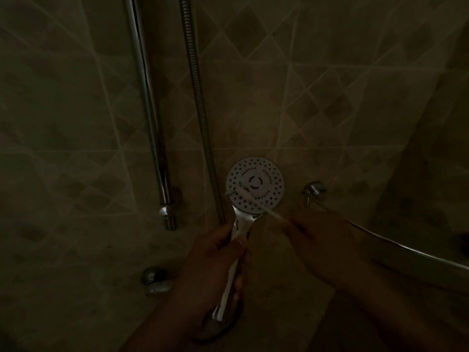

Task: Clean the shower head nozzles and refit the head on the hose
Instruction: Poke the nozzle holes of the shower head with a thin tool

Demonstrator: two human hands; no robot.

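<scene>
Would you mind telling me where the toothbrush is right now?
In the head view, the toothbrush lies across the lower left of the shower head face, held by the right hand.

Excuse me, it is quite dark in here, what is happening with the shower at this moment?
A person is cleaning a detached shower head. The left hand grips its chrome handle, with the white nozzle face turned up toward the camera. The right hand holds a thin white brush laid across the lower left of the face. The hose hangs beside it, not yet attached.

Glossy chrome shower head point(254, 184) handle, matt white perforated face.
</scene>
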